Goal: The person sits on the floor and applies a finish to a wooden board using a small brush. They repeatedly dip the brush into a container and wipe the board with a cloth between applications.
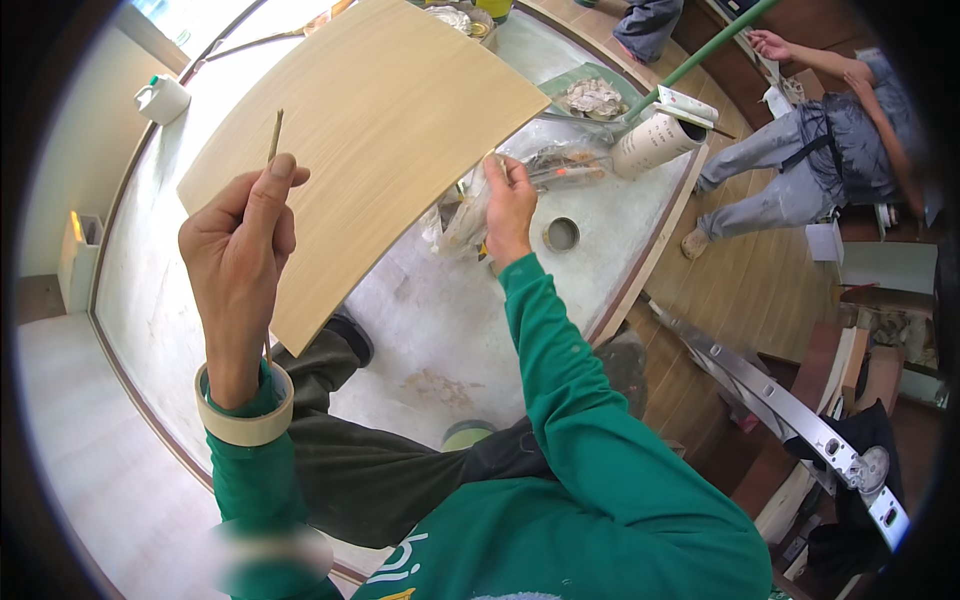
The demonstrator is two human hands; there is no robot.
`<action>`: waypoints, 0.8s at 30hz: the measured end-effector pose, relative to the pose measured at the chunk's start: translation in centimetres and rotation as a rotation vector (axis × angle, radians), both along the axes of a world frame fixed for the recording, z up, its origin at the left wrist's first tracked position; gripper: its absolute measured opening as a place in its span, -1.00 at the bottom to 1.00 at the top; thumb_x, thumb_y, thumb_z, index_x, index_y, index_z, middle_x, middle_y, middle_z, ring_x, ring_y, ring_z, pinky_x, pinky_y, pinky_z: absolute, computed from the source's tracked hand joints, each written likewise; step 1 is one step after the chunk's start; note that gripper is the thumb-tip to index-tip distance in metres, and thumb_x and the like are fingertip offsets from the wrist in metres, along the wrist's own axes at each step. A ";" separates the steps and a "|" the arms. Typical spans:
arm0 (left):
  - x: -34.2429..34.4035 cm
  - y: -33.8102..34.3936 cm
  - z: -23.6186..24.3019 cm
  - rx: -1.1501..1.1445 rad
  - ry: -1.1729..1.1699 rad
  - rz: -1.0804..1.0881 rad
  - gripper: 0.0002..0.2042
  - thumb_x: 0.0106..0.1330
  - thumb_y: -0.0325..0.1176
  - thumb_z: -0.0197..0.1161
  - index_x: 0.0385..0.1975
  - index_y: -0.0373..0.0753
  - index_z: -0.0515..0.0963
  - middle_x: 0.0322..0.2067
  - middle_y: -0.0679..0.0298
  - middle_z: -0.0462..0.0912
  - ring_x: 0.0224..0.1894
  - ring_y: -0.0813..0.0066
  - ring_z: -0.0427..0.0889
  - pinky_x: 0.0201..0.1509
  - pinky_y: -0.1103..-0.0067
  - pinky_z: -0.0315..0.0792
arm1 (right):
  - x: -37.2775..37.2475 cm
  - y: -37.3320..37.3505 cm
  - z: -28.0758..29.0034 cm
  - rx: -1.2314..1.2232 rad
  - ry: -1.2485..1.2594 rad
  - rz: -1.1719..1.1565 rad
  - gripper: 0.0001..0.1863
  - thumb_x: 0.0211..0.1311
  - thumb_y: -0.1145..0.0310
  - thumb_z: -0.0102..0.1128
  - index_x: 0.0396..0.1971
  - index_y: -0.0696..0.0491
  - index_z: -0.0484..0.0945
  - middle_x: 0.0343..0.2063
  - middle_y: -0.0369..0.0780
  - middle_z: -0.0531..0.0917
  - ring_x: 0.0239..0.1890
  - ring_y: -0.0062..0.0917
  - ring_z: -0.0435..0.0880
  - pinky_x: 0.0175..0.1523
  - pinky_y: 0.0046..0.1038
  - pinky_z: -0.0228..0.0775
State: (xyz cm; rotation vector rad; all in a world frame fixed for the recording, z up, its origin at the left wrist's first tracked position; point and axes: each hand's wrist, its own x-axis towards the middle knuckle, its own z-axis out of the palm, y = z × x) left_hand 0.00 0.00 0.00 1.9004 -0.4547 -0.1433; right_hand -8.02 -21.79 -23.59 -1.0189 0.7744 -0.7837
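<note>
My left hand is raised and closed around a thin brown stick that points up in front of a light wood-grain panel. A roll of beige masking tape sits around my left wrist like a bracelet. My right hand reaches forward and grips the right edge of the panel, next to a crumpled clear plastic bag. Both sleeves are green.
A pale concrete floor holds a small tape roll, a white cylinder, a green pole and debris. Another person sits on the wood floor at right. A metal level lies lower right. A white jug stands far left.
</note>
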 end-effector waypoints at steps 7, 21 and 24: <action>-0.1 -0.3 0.2 -0.036 0.014 0.013 -0.71 0.46 -0.20 0.31 -0.31 -0.35 0.75 -0.78 0.47 0.32 -0.72 0.77 0.17 -0.62 0.69 -0.03 | -0.7 5.6 -0.2 -0.015 0.014 -0.018 -0.77 0.41 0.31 0.28 -0.15 0.18 0.62 -0.29 -0.31 0.68 -0.25 -0.67 0.55 -0.12 -0.56 0.43; 0.0 -0.2 0.0 -0.031 -0.001 0.002 -0.70 0.46 -0.19 0.31 -0.30 -0.34 0.75 -0.79 0.47 0.35 -0.73 0.78 0.19 -0.63 0.71 -0.04 | -0.1 4.6 0.2 0.002 0.013 -0.032 -0.75 0.44 0.30 0.25 -0.07 0.17 0.58 -0.19 -0.30 0.66 -0.16 -0.69 0.53 -0.03 -0.58 0.40; 0.0 -0.2 0.3 -0.037 0.007 -0.005 -0.70 0.46 -0.19 0.31 -0.31 -0.34 0.75 -0.78 0.47 0.34 -0.72 0.79 0.18 -0.63 0.71 -0.03 | 0.1 3.4 0.9 0.047 -0.076 -0.066 -0.73 0.44 0.28 0.24 -0.05 0.16 0.56 -0.19 -0.29 0.65 -0.15 -0.69 0.53 -0.01 -0.57 0.39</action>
